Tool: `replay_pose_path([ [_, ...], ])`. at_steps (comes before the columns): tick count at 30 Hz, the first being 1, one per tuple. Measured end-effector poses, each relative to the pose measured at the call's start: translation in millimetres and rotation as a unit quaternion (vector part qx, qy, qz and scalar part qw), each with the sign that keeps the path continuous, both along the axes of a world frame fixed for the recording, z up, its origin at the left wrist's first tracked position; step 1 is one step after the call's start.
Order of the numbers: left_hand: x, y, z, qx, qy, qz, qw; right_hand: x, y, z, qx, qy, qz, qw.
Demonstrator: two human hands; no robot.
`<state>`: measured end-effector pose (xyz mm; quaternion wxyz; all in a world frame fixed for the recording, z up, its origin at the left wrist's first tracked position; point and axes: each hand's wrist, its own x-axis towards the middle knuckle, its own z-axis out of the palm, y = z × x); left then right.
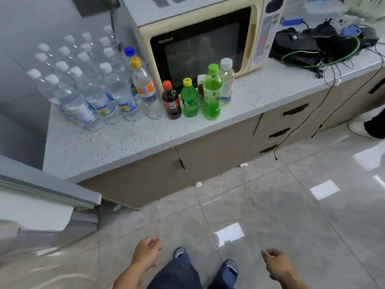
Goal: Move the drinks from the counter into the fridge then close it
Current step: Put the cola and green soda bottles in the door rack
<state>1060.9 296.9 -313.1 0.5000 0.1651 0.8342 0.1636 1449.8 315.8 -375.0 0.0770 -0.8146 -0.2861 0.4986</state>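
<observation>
Our left hand (146, 254) and right hand (276, 262) hang near, loosely curled, holding nothing; the drinks (188, 97) stand far off on the counter (116, 142), fridge door (48, 190) open at left.

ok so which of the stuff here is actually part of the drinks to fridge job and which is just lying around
Part of the job:
- clear water bottles
- orange-label bottle
- cola bottle
- small green bottle
- tall green bottle
- pale tea bottle
- fridge door, open
- counter

Just lying about:
- microwave
- black bag and cables
- paper scraps on the floor
</observation>
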Motion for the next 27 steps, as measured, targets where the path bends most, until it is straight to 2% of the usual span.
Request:
replay_pose_path([
  [4, 14, 10, 6, 0.038, 0.01, 0.069, 0.997, -21, 68, 12, 0.038, 0.03, 0.084, 0.995],
  [8, 18, 43, 13, 0.082, 0.006, 0.095, 0.992, -64, 130, 47, 0.098, 0.058, 0.156, 0.981],
  [14, 12, 151, 44, 0.199, 0.009, 0.055, 0.978, -137, 222, 113, 0.218, 0.083, 0.2, 0.952],
  [16, 6, 193, 61, 0.244, 0.03, 0.017, 0.969, -161, 249, 138, 0.298, 0.066, 0.236, 0.923],
  [20, 0, 280, 102, 0.339, 0.068, -0.03, 0.938, -208, 305, 190, 0.489, 0.032, 0.28, 0.826],
  [22, 0, 313, 120, 0.377, 0.095, -0.068, 0.919, -227, 332, 209, 0.548, 0.017, 0.281, 0.788],
  [24, 0, 339, 134, 0.42, 0.117, -0.103, 0.894, -240, 354, 221, 0.567, -0.007, 0.277, 0.776],
  [27, -2, 370, 149, 0.457, 0.179, -0.141, 0.86, -253, 379, 228, 0.548, -0.022, 0.286, 0.786],
])
